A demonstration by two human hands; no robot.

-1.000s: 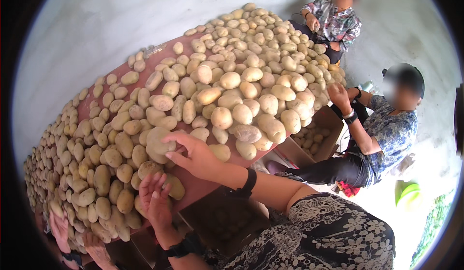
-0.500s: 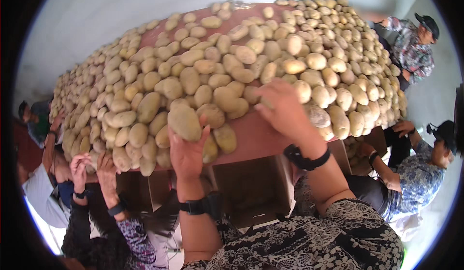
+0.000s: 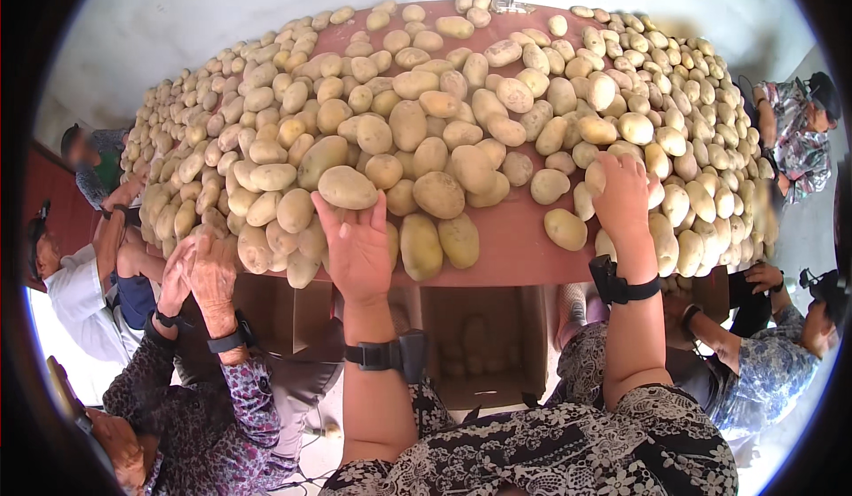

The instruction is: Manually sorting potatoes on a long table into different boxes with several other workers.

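A large red table point(image 3: 524, 252) carries a broad heap of pale tan potatoes. My left hand point(image 3: 362, 252), palm turned up, holds one oval potato point(image 3: 347, 187) on its fingertips at the near side of the heap. To the right, my right hand point(image 3: 624, 196) reaches into the potatoes, back of the hand up. Its fingers curl over a potato point(image 3: 595, 177) that shows only in part beside the thumb. Two larger yellowish potatoes, one of them this potato point(image 3: 421, 248), lie near the table's edge between my hands.
An open cardboard box point(image 3: 484, 345) with several potatoes inside stands below the table edge. At my left, a co-worker's hands point(image 3: 209, 270) meet at the heap. Other people sit at both sides, one in a blue patterned shirt point(image 3: 770, 345). A pale wall rises behind.
My right hand has moved right, from the bare strip of table to the right part of the heap. My left hand still holds a potato, now turned more level. The view has shifted.
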